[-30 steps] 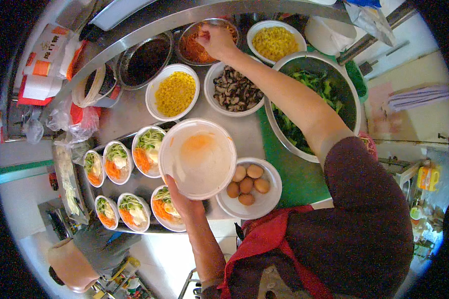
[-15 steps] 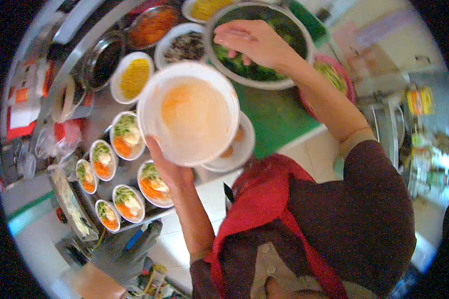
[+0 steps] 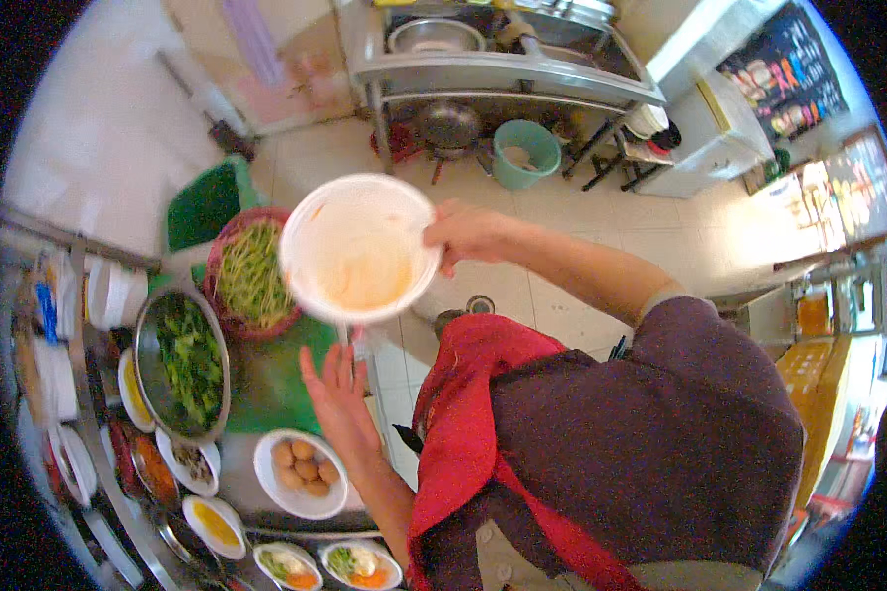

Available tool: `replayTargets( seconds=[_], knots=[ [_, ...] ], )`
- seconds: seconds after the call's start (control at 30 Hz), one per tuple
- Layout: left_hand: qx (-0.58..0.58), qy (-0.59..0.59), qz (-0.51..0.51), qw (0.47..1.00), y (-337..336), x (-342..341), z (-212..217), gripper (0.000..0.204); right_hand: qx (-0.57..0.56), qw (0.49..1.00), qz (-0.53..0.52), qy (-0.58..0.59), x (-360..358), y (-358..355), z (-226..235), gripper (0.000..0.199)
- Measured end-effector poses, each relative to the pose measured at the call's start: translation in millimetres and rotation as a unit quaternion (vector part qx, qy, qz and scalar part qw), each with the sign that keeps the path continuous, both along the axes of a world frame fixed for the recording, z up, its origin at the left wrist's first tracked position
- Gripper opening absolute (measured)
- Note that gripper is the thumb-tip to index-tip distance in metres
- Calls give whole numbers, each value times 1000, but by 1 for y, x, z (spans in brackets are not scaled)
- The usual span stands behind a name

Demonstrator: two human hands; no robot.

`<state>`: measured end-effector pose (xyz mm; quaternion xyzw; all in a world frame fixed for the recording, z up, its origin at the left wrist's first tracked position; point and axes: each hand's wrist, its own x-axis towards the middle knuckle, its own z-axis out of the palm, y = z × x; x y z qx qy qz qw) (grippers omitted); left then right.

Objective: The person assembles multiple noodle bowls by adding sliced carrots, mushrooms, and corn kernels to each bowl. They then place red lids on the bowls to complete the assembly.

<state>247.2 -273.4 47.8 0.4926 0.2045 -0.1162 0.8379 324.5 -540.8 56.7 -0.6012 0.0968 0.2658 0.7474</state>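
Note:
My right hand (image 3: 463,234) grips the right rim of a large white bowl (image 3: 360,236), tilted so that its inside shows. Pale orange residue and a few orange shreds cling to the inside. Just below the bowl, my left hand (image 3: 340,394) is open with its fingers apart and holds nothing. On the counter near that hand stands a white bowl (image 3: 298,508) with several brown eggs (image 3: 304,467). Farther left is a metal basin (image 3: 226,369) of leafy greens (image 3: 189,360). A pink basket (image 3: 278,329) of sprouts (image 3: 251,271) stands behind the green board (image 3: 266,384).
Several filled white bowls (image 3: 217,527) line the counter's left and near side. A green bin (image 3: 202,207) stands beyond the basket. Across the tiled floor (image 3: 572,266) are a metal sink unit (image 3: 503,74) and a teal bucket (image 3: 524,158).
My view has turned right. The white bowl has passed from my left hand to my right, away from above the counter bowls. My right hand has left the greens.

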Motion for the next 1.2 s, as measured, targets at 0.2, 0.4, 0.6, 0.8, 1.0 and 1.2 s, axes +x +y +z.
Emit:
replayTargets(
  seconds=[0.2,0.4,0.6,0.8,1.0,1.2],
  knots=[
    [124,70,-108,984,-11,-32,-62,48,-351,888,-176,-239,-6,-268,-92,21],
    [256,130,-136,948,-48,-32,-128,39,-105,799,-592,-20,82,-440,-100,27],
    [359,210,-137,899,-106,-10,-212,41,-588,750,-282,-108,158,-667,-175,48],
    [465,217,-99,853,-191,47,-138,53,-220,949,-191,-118,218,-674,-139,72],
    [457,248,-54,853,-229,31,-144,49,-387,866,-315,-5,252,-748,-150,60],
    [450,248,34,857,-228,39,-138,48,-420,774,-471,-53,345,-676,-146,51]
  ],
)
